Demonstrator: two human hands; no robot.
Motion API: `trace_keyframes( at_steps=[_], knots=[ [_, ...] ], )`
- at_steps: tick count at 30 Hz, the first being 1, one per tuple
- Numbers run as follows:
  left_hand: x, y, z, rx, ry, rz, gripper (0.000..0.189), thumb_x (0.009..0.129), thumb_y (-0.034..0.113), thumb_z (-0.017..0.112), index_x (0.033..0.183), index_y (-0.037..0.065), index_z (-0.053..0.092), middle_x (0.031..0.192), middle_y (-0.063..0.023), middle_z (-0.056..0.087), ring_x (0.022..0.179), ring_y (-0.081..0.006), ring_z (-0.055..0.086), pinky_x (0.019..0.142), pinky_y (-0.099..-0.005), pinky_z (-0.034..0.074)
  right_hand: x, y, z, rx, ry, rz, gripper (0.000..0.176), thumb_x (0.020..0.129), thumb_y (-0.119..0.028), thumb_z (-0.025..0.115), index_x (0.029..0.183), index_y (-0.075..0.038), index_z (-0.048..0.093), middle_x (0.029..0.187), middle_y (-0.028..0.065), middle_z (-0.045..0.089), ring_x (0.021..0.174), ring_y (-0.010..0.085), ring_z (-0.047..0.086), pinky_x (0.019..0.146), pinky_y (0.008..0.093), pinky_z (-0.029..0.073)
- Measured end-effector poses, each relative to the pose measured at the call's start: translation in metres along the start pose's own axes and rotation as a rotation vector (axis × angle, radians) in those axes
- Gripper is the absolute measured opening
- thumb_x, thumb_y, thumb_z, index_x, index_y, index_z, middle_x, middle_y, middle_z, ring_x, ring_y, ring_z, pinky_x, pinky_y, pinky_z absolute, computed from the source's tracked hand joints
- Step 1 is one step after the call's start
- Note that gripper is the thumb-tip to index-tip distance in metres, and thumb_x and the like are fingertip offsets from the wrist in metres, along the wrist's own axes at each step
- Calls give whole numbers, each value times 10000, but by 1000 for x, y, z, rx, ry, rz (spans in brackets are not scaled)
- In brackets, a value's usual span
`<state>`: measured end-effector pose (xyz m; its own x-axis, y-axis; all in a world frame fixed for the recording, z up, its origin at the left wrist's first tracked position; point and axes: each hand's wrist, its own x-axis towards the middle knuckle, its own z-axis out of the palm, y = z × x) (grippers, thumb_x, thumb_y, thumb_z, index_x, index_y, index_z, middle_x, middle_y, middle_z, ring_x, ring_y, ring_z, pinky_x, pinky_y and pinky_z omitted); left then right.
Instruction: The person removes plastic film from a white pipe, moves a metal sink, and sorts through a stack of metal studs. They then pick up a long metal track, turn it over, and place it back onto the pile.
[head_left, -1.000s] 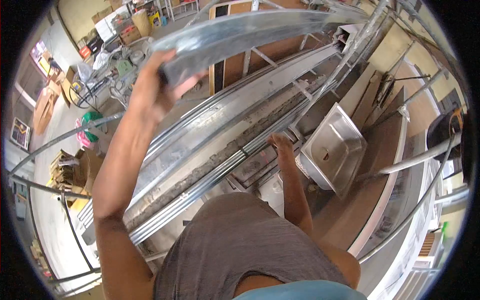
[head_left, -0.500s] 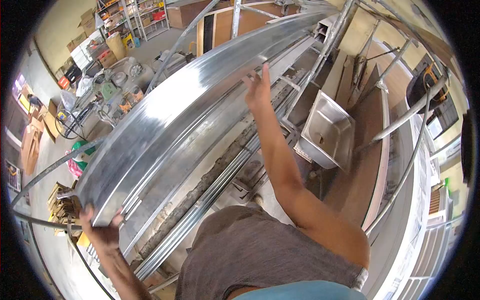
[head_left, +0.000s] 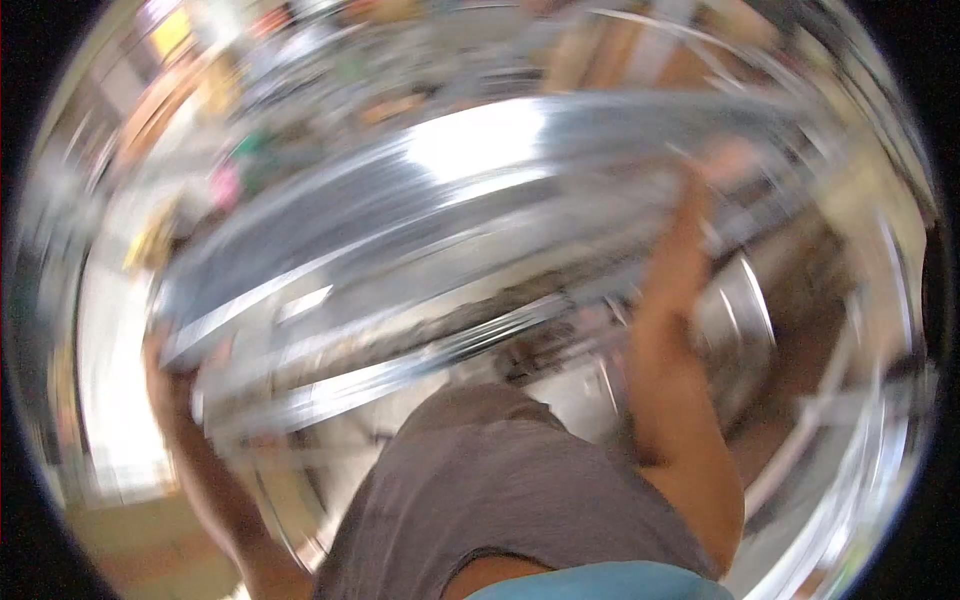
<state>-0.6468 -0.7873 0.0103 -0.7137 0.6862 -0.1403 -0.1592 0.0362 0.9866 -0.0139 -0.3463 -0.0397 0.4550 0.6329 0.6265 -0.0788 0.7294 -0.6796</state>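
Motion smears the whole view. A long, shiny metal sheet (head_left: 380, 200) stretches from lower left to upper right in front of me. At its lower left end is my left hand (head_left: 175, 360), whose fingers are blurred against the sheet's edge. My right hand (head_left: 705, 170) is at the sheet's right part, near its lower edge, its fingers too smeared to make out. Thin metal bars (head_left: 400, 370) run below the sheet, between it and my body.
A blurred metal sink (head_left: 740, 310) lies right of my right forearm. Beyond the sheet is smeared clutter with a pink item (head_left: 225, 186) and a green one (head_left: 250, 150). Metal poles (head_left: 830, 370) stand at the right.
The view has turned, so the sheet lies flatter across it and the background has shifted. My right hand appears farther right and my left hand higher in view.
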Motion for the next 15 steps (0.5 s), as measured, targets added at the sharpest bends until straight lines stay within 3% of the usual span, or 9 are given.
trace_keyframes(
  at_steps=[1, 2, 4, 5, 7, 9, 11, 14, 15],
  knots=[
    [18, -5, -29, 89, -204, -15, 540, 897, 290, 563, 1326, -16, 444, 1249, -182, 528, 1137, -329, 539, 926, -459, 492, 6, -1, -12, -50, 29, -12, 914, 859, -710, 432, 1510, -125, 166, 1568, 117, 170, 1426, 320, 178, 1154, 523, 120],
    [-10, 5, -16, 931, -134, 449, 428, 909, 255, 558, 1250, -4, 549, 1289, -181, 529, 1175, -284, 525, 925, -396, 490, 14, 4, -17, 12, 52, 26, 905, 861, -703, 435, 1507, -124, 174, 1565, 117, 178, 1425, 320, 183, 1153, 525, 124],
    [-51, 48, 47, 310, 74, 270, 701, 770, 213, 764, 1370, 24, 454, 1385, -208, 469, 1270, -317, 456, 1088, -387, 346, 43, 22, -4, 229, 118, 122, 888, 865, -690, 439, 1501, -122, 191, 1559, 118, 193, 1421, 321, 193, 1151, 528, 133],
    [-50, 54, 55, 850, 323, 458, 774, 728, 231, 801, 1377, 26, 434, 1362, -223, 481, 1261, -329, 464, 1075, -403, 362, 58, 38, 10, 320, 132, 156, 879, 867, -684, 442, 1498, -121, 200, 1556, 119, 200, 1419, 321, 198, 1149, 529, 137],
    [-56, 62, 108, 1222, 496, 1013, 774, 719, 271, 817, 1340, -1, 445, 1312, -235, 500, 1243, -332, 467, 1067, -420, 373, 85, 55, 40, 447, 153, 180, 861, 870, -671, 446, 1491, -119, 217, 1550, 120, 215, 1415, 322, 208, 1147, 532, 145],
    [-55, 63, 195, 1117, 93, 1071, 936, 624, 454, 844, 1357, 40, 434, 1392, -245, 415, 1303, -408, 383, 1112, -544, 289, 91, 70, 57, 495, 137, 198, 844, 874, -658, 451, 1485, -117, 234, 1544, 120, 230, 1411, 323, 218, 1145, 534, 154],
    [-80, 43, 228, 1098, -64, 1327, 985, 642, 535, 798, 1397, 42, 402, 1411, -248, 397, 1338, -423, 343, 1130, -568, 236, 80, 47, 36, 537, 169, 178, 827, 878, -645, 455, 1479, -115, 251, 1538, 121, 245, 1407, 324, 228, 1143, 537, 163],
    [-58, 34, 255, 1209, -197, 1265, 986, 682, 541, 763, 1440, 56, 361, 1421, -244, 393, 1357, -415, 327, 1143, -541, 221, 67, 37, 26, 568, 180, 161, 801, 883, -625, 462, 1469, -112, 277, 1529, 123, 267, 1401, 325, 243, 1139, 541, 175],
    [-61, 46, 255, 1281, -309, 1089, 984, 688, 524, 763, 1448, 52, 353, 1422, -247, 393, 1352, -413, 338, 1143, -533, 226, 61, 31, 27, 580, 181, 154, 792, 885, -619, 465, 1466, -111, 285, 1526, 123, 275, 1399, 325, 248, 1138, 542, 180]
  ],
)
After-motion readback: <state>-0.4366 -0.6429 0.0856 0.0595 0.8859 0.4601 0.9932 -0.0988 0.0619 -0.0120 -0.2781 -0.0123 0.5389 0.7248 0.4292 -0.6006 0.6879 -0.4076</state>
